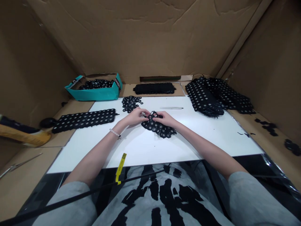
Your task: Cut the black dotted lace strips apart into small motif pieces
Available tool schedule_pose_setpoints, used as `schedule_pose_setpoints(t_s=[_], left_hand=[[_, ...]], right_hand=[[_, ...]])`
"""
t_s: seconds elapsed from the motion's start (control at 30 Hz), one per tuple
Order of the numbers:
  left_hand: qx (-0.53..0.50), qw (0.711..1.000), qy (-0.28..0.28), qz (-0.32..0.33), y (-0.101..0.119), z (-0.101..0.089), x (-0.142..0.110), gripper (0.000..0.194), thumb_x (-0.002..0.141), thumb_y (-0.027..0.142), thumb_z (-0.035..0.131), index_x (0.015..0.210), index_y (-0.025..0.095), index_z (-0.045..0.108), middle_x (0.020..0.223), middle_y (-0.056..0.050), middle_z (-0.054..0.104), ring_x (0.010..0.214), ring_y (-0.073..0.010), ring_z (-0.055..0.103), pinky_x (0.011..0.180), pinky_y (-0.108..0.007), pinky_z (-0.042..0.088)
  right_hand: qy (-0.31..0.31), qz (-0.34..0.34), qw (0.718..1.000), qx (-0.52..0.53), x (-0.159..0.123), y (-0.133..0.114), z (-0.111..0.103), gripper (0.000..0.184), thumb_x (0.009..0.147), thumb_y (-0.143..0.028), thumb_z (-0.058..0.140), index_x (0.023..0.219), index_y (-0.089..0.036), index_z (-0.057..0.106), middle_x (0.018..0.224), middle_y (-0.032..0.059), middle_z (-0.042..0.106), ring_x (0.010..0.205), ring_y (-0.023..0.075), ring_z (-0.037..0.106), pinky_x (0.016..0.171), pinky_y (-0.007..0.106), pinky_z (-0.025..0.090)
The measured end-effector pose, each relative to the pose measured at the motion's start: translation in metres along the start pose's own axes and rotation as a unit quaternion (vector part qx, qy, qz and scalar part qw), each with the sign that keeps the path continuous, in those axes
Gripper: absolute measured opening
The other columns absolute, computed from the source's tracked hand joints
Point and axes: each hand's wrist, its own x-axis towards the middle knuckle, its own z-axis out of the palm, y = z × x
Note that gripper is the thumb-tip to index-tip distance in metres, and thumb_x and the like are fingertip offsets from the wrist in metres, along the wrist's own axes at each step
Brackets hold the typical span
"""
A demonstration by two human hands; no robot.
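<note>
Both the left hand [136, 116] and right hand [167, 119] clamp fingers [144, 110] on a dotted piece [157, 128], seemingly unfinished; a nine-o'clock strip [84, 121] looks complete, eleven-o'clock loose discs [130, 104] unused.

White lettering [117, 84] beginning “SHI” marks one end of the teal box [94, 94], while the yellow tag [120, 169] bears illegible print [124, 156]
</note>
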Motion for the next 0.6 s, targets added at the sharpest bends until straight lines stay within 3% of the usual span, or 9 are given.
schedule_pose_setpoints(t_s=[0.13,0.37,0.6], left_hand=[[-0.078,0.997,0.000,-0.023,0.0005,-0.0026,0.0008,0.029,0.072,0.035,0.069,0.093,0.016,0.069,0.098,-0.007,0.071,0.086,-0.0195,0.062,0.078,-0.030,0.047],[-0.052,0.998,0.028,-0.031,-0.0003,0.0007,0.0009,0.023,0.073,0.036,0.069,0.087,0.017,0.069,0.092,-0.005,0.070,0.082,-0.0178,0.060,0.077,-0.029,0.046],[-0.077,0.995,0.010,-0.056,0.0029,-0.0022,-0.0010,0.034,0.072,0.041,0.070,0.094,0.016,0.074,0.087,-0.005,0.072,0.072,-0.0170,0.058,0.070,-0.029,0.047]], right_hand=[[0.012,-0.010,1.000,0.002,0.0008,-0.0009,0.0002,0.032,0.076,-0.044,0.061,0.088,-0.014,0.066,0.079,0.0019,0.063,0.075,0.0171,0.051,0.072,0.029,0.039],[-0.016,0.072,0.996,-0.041,0.0002,0.0003,-0.0020,0.029,0.074,-0.043,0.061,0.075,-0.014,0.065,0.065,-0.0014,0.057,0.067,0.0158,0.050,0.068,0.029,0.037],[-0.033,0.011,0.999,0.017,-0.0010,-0.0043,-0.0027,0.032,0.075,-0.039,0.059,0.096,-0.017,0.069,0.095,0.0034,0.070,0.089,0.0213,0.058,0.086,0.033,0.041]])
